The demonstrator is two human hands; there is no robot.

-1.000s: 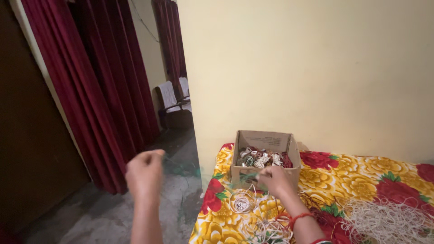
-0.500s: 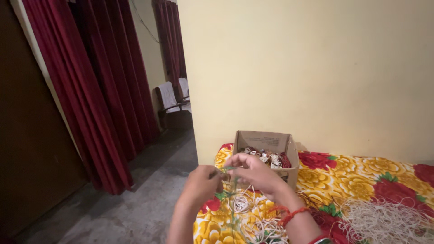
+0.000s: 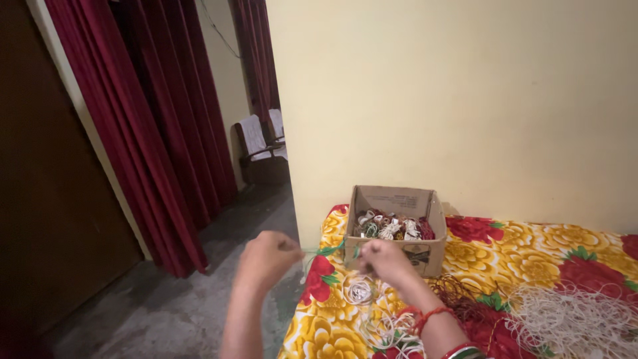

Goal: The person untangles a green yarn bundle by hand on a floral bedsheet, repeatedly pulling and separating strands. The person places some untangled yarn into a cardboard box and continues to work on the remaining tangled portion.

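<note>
Cardboard box (image 3: 425, 254) is sitting at the back left corner of the flowered cloth (image 3: 531, 262), close against the yellow wall (image 3: 452, 100). It is small, brown and open at the top, and it is holding little bundles of thread (image 3: 391, 228) in white, green and dark red. A dark printed patch is showing on its front face, too small to make out.

Your left hand (image 3: 266, 259) is hovering off the cloth's left edge, over the grey floor (image 3: 166, 312), fingers curled shut and pinching one end of a thin green thread (image 3: 325, 250). Your right hand (image 3: 385, 260) is hanging just in front of the box, fingers bunched tight, gripping the other end of that thread. The thread is running taut between your two hands, roughly level. A red band (image 3: 432, 318) is circling your right wrist.

Under your right hand, a small white coil (image 3: 359, 290) is lying on the cloth, with more loose white loops (image 3: 392, 332) near your forearm. A dark red tangle (image 3: 465, 299) is lying beside them, and a big pale tangle (image 3: 571, 319) is spreading at the right. Dark red curtains (image 3: 153, 133) are hanging on the left, with a chair (image 3: 259, 149) behind them.
</note>
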